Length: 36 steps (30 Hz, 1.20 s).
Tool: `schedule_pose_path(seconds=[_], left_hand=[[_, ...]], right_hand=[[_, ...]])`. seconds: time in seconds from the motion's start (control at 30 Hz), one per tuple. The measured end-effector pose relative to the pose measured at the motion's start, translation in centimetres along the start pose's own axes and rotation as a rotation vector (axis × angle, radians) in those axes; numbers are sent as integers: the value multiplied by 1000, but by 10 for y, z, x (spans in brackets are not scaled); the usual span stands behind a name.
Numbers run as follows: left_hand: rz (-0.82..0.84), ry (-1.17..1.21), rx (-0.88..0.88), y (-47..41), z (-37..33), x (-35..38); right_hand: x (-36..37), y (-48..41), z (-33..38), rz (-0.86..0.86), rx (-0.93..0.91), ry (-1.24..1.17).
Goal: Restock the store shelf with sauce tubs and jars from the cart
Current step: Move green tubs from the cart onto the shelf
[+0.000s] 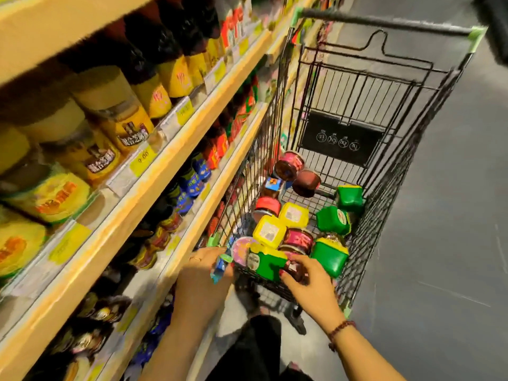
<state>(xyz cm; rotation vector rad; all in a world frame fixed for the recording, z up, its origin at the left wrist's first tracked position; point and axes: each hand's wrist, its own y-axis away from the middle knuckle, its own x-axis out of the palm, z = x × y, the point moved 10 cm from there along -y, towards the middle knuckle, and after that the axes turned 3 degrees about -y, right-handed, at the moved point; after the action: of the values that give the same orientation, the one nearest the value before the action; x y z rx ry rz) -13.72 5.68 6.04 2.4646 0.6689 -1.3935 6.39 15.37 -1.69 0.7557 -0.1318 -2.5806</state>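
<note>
Green square plastic sauce tubs with yellow lids (pixel 331 258) and small round glass sauce jars with pink and red labels (pixel 298 239) lie tumbled in the near half of the black wire shopping cart (pixel 384 188). Most tubs are tipped on their sides, lids facing different ways, though two show their yellow lids upward. Two jars farther in lie on their sides, ends toward the camera. The cart's far half shows bare wire. Its left side runs just beside the wooden-edged store shelf (pixel 129 213), and grey floor (pixel 439 243) lies open to its right. At the near rim, the right hand (pixel 310 279) pinches a dark red-labelled jar (pixel 295 268) in its fingers. The left hand (pixel 203 273) has its fingers curled round a small blue-labelled item (pixel 221 266), too blurred to identify.
</note>
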Motion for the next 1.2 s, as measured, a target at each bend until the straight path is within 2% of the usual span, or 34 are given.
schedule_pose_path(seconds=[0.23,0.5,0.7,0.97,1.07,1.2], left_hand=[[173,62,-8,-91,21,35],[401,31,-65,-116,40,83],[379,54,-148,-112,50,87],[359,154,-181,-102,46,100],[334,168,-150,-102,38,102],[317,270,-243,-106,38,108]], right_hand=[[38,-69,-32,14,219,-26],[86,-92,-81,159,459,6],[114,-100,-107,184,614,-45],[122,-108,-118,127,698,-112],[104,-105,-118,78,666,-211],[70,-97,-121,17,672,-473]])
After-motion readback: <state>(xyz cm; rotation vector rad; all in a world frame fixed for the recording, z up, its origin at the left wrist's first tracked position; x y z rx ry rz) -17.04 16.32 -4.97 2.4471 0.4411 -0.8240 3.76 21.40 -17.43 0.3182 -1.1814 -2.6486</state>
